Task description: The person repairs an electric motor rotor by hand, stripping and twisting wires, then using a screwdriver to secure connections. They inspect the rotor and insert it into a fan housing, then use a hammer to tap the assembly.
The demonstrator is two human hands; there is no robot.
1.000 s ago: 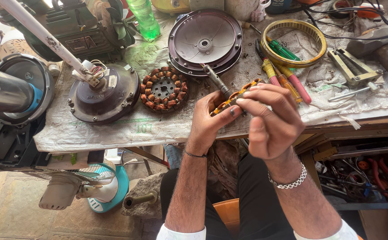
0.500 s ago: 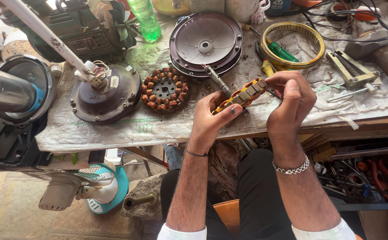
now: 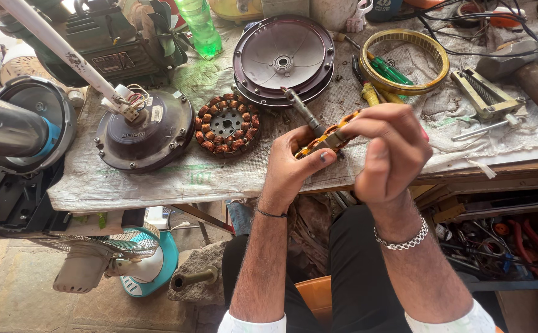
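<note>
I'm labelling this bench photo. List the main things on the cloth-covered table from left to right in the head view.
Dark motor housing → copper-wound stator → round metal cover plate → wound part with shaft held in both hands → yellow ring → metal puller tool → hammer.

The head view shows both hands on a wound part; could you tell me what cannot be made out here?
- Stator: mostly covered by the left hand and right hand; only orange windings and its shaft show.
- Right fingertips: hidden behind the hand's back, so their grip is unclear.
- Hammer: handle cut off by the right edge.
- Drawer tools: too small and shadowed to identify.
</note>
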